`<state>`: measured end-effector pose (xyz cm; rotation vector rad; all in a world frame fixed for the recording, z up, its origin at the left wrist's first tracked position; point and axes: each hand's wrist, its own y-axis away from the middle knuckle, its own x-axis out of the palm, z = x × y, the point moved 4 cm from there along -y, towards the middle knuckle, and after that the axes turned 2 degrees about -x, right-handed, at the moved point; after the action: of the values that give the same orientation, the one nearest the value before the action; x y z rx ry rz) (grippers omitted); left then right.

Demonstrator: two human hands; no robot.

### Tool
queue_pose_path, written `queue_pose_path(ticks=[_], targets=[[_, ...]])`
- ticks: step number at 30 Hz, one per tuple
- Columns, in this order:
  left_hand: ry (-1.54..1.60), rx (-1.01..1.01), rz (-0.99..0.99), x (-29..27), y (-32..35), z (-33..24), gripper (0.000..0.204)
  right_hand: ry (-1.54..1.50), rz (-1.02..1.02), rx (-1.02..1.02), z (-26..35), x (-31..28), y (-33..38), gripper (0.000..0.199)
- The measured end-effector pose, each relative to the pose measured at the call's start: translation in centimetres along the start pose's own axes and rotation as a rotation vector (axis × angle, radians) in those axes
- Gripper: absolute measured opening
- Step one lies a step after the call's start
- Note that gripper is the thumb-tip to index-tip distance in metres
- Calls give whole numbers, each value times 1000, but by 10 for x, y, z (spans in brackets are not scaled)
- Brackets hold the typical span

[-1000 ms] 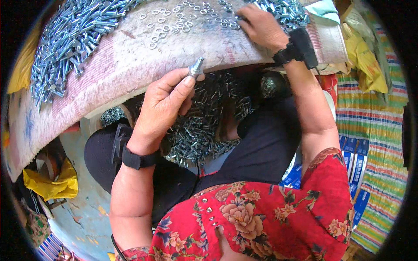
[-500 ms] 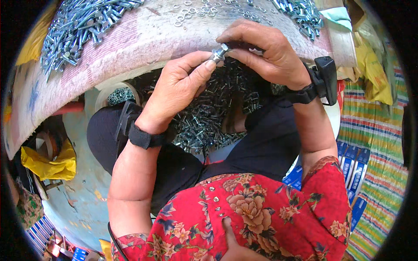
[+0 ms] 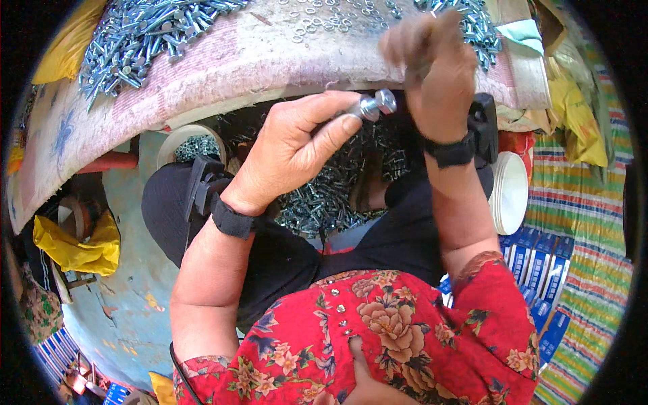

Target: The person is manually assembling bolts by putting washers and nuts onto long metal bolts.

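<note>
My left hand (image 3: 304, 138) is closed, pinching a shiny metal bolt (image 3: 385, 101) between thumb and index finger. The bolt's hex head points right and a round collar sits just behind it; the rest of the shank is hidden in my fingers. Raised beyond the bolt and to its right, my right hand (image 3: 440, 77) is apart from it and smeared by motion, so I cannot see how its fingers stand. Beneath both hands, a large heap of small metal fasteners (image 3: 324, 202) lies between my legs.
On the cloth-covered work surface (image 3: 229, 74) lie a pile of long bolts (image 3: 145, 40), scattered washers (image 3: 327, 20) and another bolt pile (image 3: 476, 34). A white tub of nuts (image 3: 196, 145) stands by my left knee. A white bucket (image 3: 511, 192) and blue boxes (image 3: 536, 260) are at right.
My right hand has come away from the bolt, up and to the right. My left hand has shifted slightly right, still holding the bolt, whose head now shows plainly.
</note>
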<state>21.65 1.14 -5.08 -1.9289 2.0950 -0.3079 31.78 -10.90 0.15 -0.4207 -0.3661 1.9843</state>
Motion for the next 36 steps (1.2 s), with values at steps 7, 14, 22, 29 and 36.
queue_pose_path(ticks=[7, 14, 22, 29, 36], targets=[[566, -237, -169, -22, -4, 26, 19, 313, 290, -784, 38, 79, 83, 39], [474, -339, -34, -27, 10, 10, 22, 281, 192, -138, 32, 33, 31, 22], [89, -274, 193, -12, 27, 21, 20, 435, 529, -189, 6, 31, 59, 11], [-660, 42, 15, -20, 20, 15, 22, 532, 442, 161, -35, 4, 95, 20], [-1420, -67, -654, -158, -25, 17, 40, 610, 254, 33, -28, -22, 91, 16]])
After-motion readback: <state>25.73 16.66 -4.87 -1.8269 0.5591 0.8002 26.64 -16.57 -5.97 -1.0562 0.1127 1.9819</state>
